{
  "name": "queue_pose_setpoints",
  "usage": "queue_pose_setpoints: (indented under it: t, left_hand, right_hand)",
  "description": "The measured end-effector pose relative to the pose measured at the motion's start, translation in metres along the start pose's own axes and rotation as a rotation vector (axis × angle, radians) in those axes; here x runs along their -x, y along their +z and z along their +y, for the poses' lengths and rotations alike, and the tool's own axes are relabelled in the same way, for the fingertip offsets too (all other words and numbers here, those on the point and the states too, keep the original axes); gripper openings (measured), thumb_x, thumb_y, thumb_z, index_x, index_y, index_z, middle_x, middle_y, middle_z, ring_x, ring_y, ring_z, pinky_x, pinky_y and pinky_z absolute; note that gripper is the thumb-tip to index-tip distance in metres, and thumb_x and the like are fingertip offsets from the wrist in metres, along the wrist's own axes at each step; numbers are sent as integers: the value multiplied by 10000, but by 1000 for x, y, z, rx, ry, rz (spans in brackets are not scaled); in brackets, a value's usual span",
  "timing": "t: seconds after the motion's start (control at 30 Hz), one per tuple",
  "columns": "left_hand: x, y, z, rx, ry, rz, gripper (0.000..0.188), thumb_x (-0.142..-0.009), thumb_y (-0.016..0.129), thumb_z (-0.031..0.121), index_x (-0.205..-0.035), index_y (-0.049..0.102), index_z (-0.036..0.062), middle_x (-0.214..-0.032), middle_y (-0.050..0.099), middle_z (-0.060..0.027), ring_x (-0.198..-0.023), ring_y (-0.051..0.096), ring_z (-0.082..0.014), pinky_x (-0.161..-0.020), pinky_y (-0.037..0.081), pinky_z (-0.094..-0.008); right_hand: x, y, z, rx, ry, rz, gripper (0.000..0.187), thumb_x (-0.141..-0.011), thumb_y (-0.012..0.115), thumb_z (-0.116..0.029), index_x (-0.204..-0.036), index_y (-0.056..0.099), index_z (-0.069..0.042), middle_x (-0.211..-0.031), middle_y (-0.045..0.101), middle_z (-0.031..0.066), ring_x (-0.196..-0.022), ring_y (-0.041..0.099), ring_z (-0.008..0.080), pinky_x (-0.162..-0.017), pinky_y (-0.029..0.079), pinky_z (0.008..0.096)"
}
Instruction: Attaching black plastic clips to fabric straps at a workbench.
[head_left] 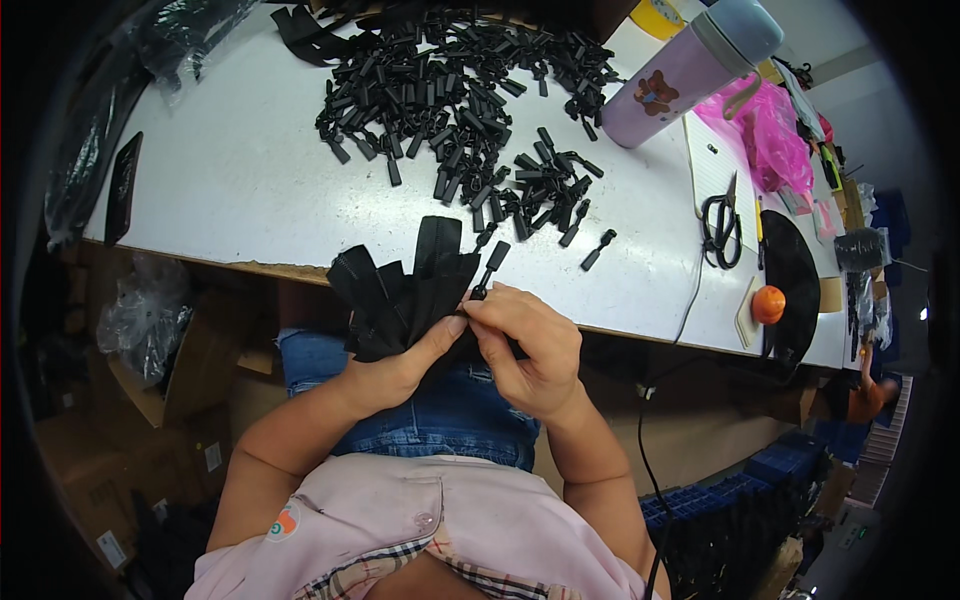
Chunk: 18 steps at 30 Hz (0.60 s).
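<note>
My left hand (412,362) is closed around a bunch of black zipper tapes (388,290), whose wide ends fan out above my fingers at the table's front edge. Close beside it, my right hand (535,345) pinches a black zipper slider (480,292) with a long pull tab. That slider sits at the edge of the tapes; whether it is threaded onto one is hidden by my fingers. A second black pull (486,236) shows just above, next to the tapes. On the white table beyond lies a large heap of black zipper sliders (440,100), with a single slider (598,250) apart at the right.
A lilac bottle (670,85) stands at the back right. Black scissors (722,225) lie on white paper, with an orange fruit (768,304) nearer the right end. A dark phone (123,188) rests at the left edge. A cable (645,440) hangs below the table.
</note>
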<state>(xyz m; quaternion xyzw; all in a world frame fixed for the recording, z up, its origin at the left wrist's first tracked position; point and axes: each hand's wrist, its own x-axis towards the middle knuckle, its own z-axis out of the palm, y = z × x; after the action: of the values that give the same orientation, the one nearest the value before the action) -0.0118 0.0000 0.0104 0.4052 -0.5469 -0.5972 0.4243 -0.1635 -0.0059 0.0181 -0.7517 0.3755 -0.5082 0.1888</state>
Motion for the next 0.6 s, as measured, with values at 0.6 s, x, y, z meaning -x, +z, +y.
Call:
queue_pose_setpoints:
  t: [0.6]
  left_hand:
    - [1, -1, 4, 113, 100, 41, 184, -807, 490, 91, -970, 501, 4, -901, 523, -52, -816, 495, -103, -728, 402, -228]
  right_hand:
    - [13, 11, -2, -1045, 785, 39, 81, -737, 563, -11, -787, 506, 18, -637, 487, 10, -502, 416, 31, -430, 326, 149]
